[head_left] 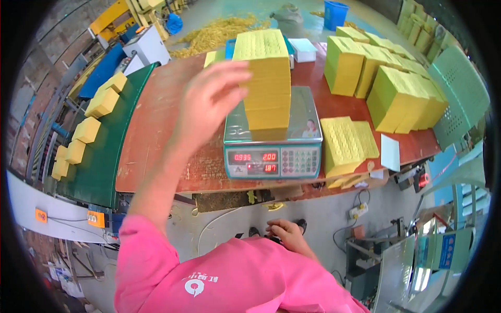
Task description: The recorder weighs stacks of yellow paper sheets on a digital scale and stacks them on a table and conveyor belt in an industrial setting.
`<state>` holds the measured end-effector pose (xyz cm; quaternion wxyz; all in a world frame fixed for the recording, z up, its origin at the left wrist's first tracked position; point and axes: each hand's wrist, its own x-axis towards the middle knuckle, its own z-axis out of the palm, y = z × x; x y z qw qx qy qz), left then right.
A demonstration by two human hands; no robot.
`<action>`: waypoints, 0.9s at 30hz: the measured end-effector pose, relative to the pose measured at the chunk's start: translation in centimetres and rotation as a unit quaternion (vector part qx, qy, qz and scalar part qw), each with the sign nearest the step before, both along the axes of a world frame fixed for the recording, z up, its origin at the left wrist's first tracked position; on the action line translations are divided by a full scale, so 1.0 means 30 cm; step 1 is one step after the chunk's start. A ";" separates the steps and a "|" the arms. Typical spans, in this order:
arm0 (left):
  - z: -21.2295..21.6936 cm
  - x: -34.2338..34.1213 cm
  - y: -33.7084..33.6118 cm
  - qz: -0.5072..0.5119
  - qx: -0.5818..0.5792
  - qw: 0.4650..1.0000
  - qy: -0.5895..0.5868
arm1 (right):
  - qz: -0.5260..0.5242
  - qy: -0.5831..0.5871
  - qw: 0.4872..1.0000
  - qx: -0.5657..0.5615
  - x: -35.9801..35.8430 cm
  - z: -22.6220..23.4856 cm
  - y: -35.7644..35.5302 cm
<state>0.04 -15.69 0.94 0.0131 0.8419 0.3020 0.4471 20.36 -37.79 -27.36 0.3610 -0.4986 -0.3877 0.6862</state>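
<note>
A tall stack of yellow paper sheets (269, 88) with an embossed top stands upright on the steel pan of a digital scale (237, 122). Red figures glow on the scale's front panel. My left hand (209, 99), slightly blurred, is raised at the left side of the stack with thumb and fingers apart. Its fingertips overlap the stack's edge; I cannot tell if they touch. Low in front of my body, off the table, is my right hand (288, 233), fingers loosely bent and apart with nothing visible in them. Right of the scale sits a shorter yellow stack (342, 146).
More yellow stacks (396, 99) crowd the right of the red-brown table (156, 125). A white card (390, 152) lies near its front edge. Yellow blocks (86, 129) line a green conveyor belt (104, 156) at left. Beyond are a blue bin (335, 15) and yellow scraps (219, 34).
</note>
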 end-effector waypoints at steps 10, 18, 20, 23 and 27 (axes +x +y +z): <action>0.039 0.114 0.373 0.050 -0.233 0.970 0.057 | -0.048 0.020 0.998 -0.032 0.369 -0.036 0.039; 0.058 0.122 0.373 0.062 -0.273 0.957 0.076 | -0.043 -0.023 0.999 0.001 0.455 0.023 0.087; 0.029 0.121 0.382 0.045 -0.254 0.965 0.057 | -0.047 -0.027 0.999 0.002 0.441 0.031 0.080; 0.008 0.099 0.409 0.054 -0.197 0.975 0.091 | -0.008 -0.061 0.997 0.035 0.399 0.019 0.074; -0.013 0.056 0.398 0.116 -0.031 0.982 0.144 | 0.007 -0.094 0.993 0.064 0.325 0.026 0.065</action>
